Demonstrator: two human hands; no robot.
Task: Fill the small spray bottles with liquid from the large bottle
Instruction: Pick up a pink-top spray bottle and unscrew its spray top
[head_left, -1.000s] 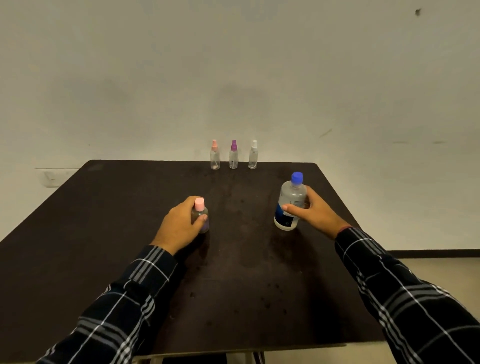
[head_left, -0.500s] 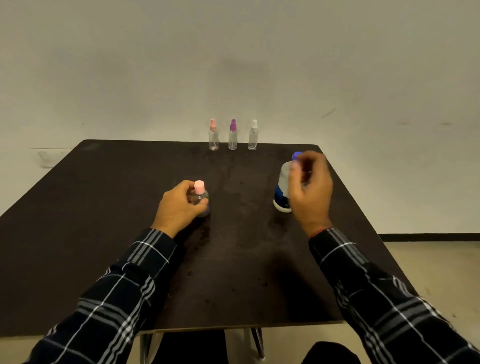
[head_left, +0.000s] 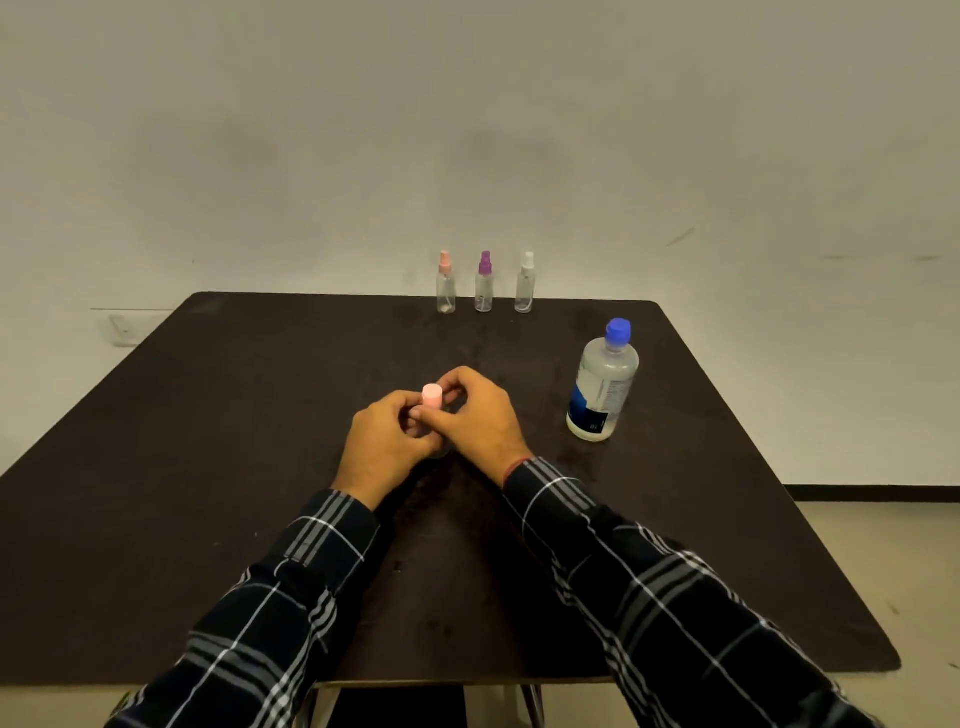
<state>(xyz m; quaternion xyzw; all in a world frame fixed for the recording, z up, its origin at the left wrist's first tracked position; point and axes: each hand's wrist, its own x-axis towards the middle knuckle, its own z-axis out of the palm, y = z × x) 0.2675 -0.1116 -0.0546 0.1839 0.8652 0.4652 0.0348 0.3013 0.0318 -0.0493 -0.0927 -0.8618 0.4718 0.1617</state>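
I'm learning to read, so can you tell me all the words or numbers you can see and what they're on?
On the large bottle, the label: there is print, but it is too small and blurred to read.
The three spray bottles at the back: no writing shows.
The pink-capped spray bottle: no writing shows.

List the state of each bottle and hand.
Large bottle, upright, capped, untouched.
Held bottle, upright, pink cap on, gripped.
Pink sprayer, upright, capped.
Purple sprayer, upright, capped.
White sprayer, upright, capped.
Left hand, grips held bottle.
Right hand, pinches its cap.
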